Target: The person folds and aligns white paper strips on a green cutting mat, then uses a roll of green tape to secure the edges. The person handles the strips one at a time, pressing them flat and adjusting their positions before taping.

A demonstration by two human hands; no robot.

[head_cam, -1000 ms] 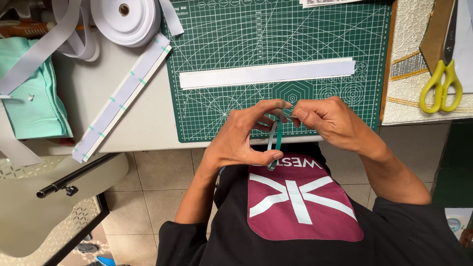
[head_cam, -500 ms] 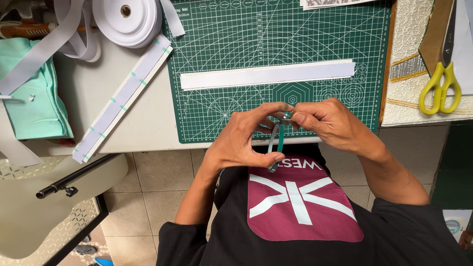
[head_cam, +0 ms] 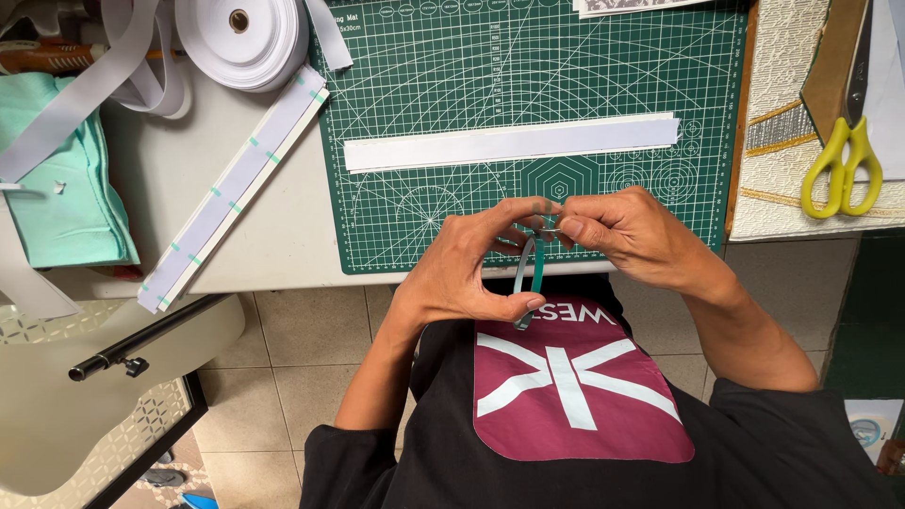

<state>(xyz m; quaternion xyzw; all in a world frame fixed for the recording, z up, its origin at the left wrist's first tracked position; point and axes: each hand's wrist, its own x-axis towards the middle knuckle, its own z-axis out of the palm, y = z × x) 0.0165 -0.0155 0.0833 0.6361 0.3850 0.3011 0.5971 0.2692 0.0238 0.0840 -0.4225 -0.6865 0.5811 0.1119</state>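
- At the near edge of the green cutting mat [head_cam: 452,113] with white grid lines, the two hands are close together, just above the person's lap.
- The left hand [head_cam: 467,273] and the right hand [head_cam: 627,231] both pinch a thin teal and grey strip [head_cam: 530,278] bent into a narrow loop.
- The fingertips [head_cam: 556,229] meet at the top of the loop. The left thumb presses its bottom end.
- The loop hangs over the table edge, not over the mat. If the fingers let go, I think it can drop onto the dark shirt or the tiled floor [head_cam: 283,330].
- The strip looks springy. A loose pinch may let it pop open.
- A hard squeeze may put a kink in it.
- The long white strip [head_cam: 509,141] lies flat on the mat, well apart from the hands, so it looks safe from a bump.
- The yellow-handled scissors [head_cam: 844,165] rest far to the right, away from the fingers.
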